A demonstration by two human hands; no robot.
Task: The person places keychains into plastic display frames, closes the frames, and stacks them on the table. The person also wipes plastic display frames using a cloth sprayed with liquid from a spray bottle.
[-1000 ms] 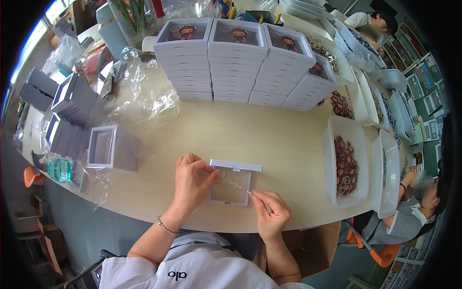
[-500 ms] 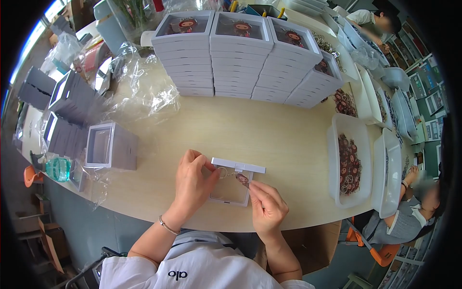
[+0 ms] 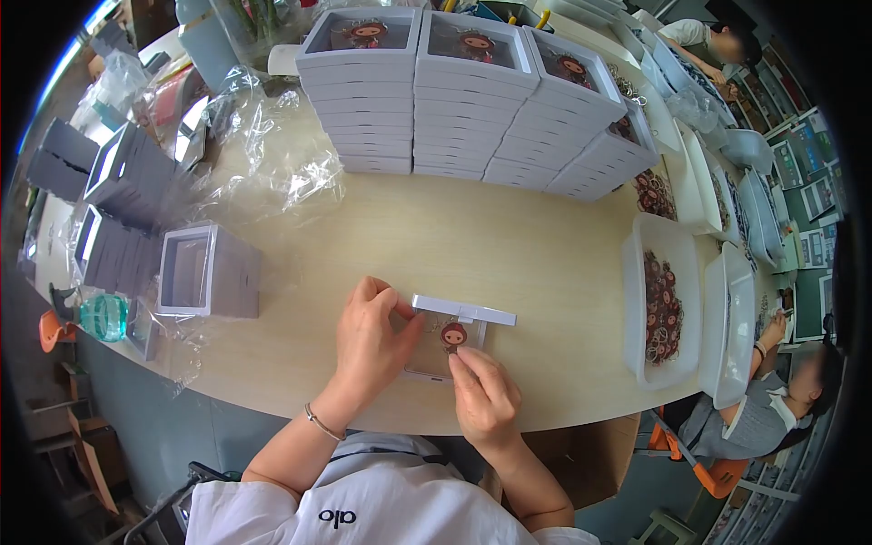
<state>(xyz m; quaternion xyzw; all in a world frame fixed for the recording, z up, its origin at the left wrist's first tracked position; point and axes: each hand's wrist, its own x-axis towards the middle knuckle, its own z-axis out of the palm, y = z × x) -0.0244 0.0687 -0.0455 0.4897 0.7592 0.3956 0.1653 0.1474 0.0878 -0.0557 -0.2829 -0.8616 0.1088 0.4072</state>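
Observation:
A small transparent case with a white frame (image 3: 436, 371) lies on the table in front of me, its white lid (image 3: 464, 310) raised along the far edge. Over it hangs a keychain with a red-hooded doll figure (image 3: 453, 336). My right hand (image 3: 486, 391) pinches the bottom of the figure. At the case's left side, my left hand (image 3: 371, 336) has thumb and fingertips together; the ring and chain end lead toward them, partly hidden by the fingers.
Stacked white boxes with doll keychains (image 3: 477, 91) stand at the back. A bin of keychains (image 3: 639, 272) is at right, beside a white tray (image 3: 727, 336). Boxes (image 3: 238, 272), plastic wrap (image 3: 272, 163) and a green bottle (image 3: 104, 317) lie left. Two people sit at right.
The figure has moved left and now faces up over the case. My right hand has shifted left and slightly down with it. The case sits a little further right and more tilted.

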